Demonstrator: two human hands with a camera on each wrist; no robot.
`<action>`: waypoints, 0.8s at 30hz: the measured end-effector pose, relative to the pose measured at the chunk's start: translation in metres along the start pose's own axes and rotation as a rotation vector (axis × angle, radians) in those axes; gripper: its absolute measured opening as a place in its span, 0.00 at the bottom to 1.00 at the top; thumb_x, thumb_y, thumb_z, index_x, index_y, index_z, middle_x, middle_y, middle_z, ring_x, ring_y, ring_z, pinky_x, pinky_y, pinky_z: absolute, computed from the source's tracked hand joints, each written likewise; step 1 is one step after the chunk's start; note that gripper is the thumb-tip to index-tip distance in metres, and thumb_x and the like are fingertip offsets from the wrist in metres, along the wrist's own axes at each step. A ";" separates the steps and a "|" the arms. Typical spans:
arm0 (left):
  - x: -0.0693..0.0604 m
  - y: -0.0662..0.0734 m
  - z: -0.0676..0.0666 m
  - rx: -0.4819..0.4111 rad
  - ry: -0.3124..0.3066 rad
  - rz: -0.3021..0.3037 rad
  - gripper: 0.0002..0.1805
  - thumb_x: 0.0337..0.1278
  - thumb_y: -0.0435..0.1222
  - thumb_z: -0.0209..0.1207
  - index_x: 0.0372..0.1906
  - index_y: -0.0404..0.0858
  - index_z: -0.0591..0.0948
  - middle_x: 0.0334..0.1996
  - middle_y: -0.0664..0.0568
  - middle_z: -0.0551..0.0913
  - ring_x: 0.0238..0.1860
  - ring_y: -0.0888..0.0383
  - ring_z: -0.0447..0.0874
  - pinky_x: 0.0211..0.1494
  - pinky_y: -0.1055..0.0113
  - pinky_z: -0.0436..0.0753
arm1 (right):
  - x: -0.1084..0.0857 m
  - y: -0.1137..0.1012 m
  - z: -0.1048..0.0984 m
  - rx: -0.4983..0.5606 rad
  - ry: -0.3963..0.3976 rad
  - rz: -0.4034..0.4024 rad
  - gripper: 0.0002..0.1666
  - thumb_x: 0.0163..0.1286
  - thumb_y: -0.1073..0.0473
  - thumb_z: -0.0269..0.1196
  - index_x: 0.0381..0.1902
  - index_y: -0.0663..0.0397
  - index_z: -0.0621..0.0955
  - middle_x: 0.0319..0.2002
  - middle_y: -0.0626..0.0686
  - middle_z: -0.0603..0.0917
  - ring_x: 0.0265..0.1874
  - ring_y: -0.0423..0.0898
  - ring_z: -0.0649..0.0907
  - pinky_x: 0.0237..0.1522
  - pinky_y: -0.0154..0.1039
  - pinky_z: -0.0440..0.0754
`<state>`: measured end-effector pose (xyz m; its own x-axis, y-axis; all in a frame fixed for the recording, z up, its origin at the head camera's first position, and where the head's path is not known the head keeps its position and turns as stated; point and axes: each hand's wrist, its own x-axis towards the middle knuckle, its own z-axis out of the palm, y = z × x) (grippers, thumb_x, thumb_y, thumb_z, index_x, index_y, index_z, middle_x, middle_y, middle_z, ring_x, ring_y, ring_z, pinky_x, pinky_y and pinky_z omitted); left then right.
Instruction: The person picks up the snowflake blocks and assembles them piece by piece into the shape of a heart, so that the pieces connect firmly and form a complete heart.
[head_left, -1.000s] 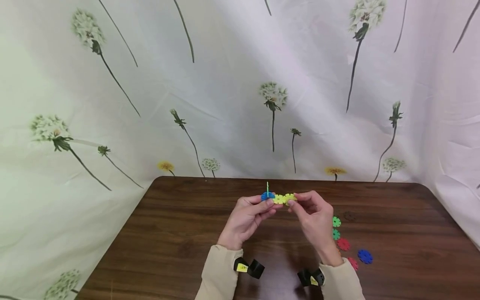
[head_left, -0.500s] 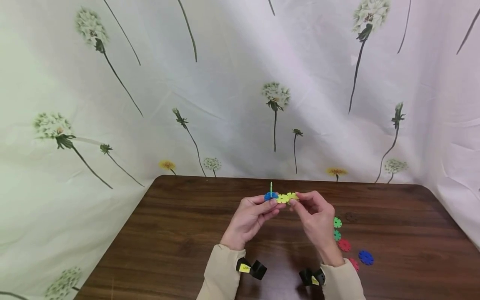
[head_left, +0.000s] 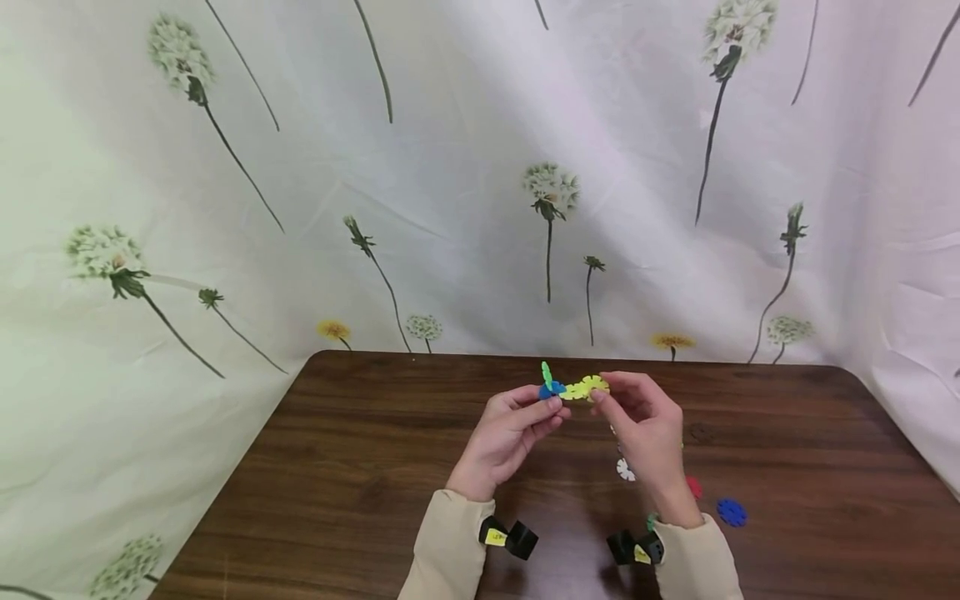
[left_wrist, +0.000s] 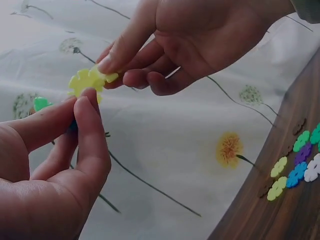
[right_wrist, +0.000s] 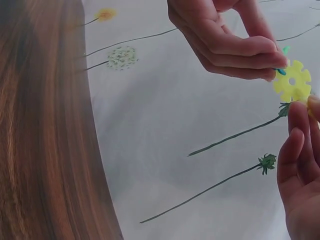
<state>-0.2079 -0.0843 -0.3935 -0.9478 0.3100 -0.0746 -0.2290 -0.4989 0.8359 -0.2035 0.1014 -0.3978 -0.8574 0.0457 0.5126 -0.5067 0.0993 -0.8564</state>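
Head view: the left hand pinches a blue disc with a green disc sticking up off it, then come 2 joined yellow discs, all held above the surface. Right hand has the end yellow pinched, and a loose blue disc lies further right.

Left tabletop leaves room to pass; discs obstruct the right.
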 end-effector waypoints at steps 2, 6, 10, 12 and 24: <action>0.000 0.000 0.000 -0.003 0.004 0.002 0.10 0.62 0.25 0.56 0.34 0.41 0.85 0.34 0.51 0.87 0.36 0.60 0.88 0.46 0.72 0.85 | 0.000 0.000 0.000 0.009 -0.008 -0.014 0.15 0.63 0.70 0.64 0.48 0.67 0.79 0.36 0.40 0.84 0.29 0.37 0.84 0.34 0.28 0.84; 0.000 0.000 0.000 0.013 0.012 -0.006 0.09 0.62 0.26 0.58 0.33 0.41 0.85 0.32 0.52 0.88 0.35 0.60 0.89 0.44 0.71 0.85 | 0.000 0.000 -0.001 0.025 -0.015 -0.040 0.15 0.63 0.72 0.63 0.48 0.64 0.80 0.37 0.43 0.84 0.29 0.38 0.84 0.34 0.29 0.84; 0.001 -0.001 0.000 0.038 0.017 -0.009 0.08 0.61 0.27 0.59 0.33 0.41 0.85 0.31 0.52 0.88 0.33 0.60 0.88 0.42 0.72 0.85 | 0.001 0.001 -0.003 0.038 -0.022 -0.073 0.16 0.62 0.74 0.63 0.48 0.64 0.80 0.36 0.44 0.84 0.28 0.38 0.84 0.33 0.29 0.83; 0.001 0.000 0.001 0.044 0.021 -0.002 0.07 0.61 0.28 0.59 0.33 0.41 0.86 0.31 0.51 0.88 0.33 0.60 0.88 0.42 0.72 0.85 | 0.002 0.001 -0.004 0.041 -0.030 -0.092 0.16 0.62 0.75 0.62 0.49 0.66 0.80 0.36 0.44 0.84 0.27 0.38 0.84 0.33 0.29 0.83; -0.001 0.003 0.002 -0.009 0.044 0.066 0.12 0.64 0.27 0.55 0.32 0.43 0.87 0.29 0.54 0.88 0.32 0.63 0.88 0.40 0.75 0.84 | 0.005 0.006 -0.040 -0.041 -0.069 -0.030 0.14 0.67 0.69 0.61 0.50 0.66 0.78 0.38 0.36 0.86 0.29 0.37 0.85 0.33 0.29 0.83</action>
<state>-0.2076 -0.0843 -0.3893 -0.9697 0.2403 -0.0441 -0.1678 -0.5242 0.8349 -0.2078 0.1417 -0.3980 -0.8467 -0.0263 0.5314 -0.5295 0.1402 -0.8367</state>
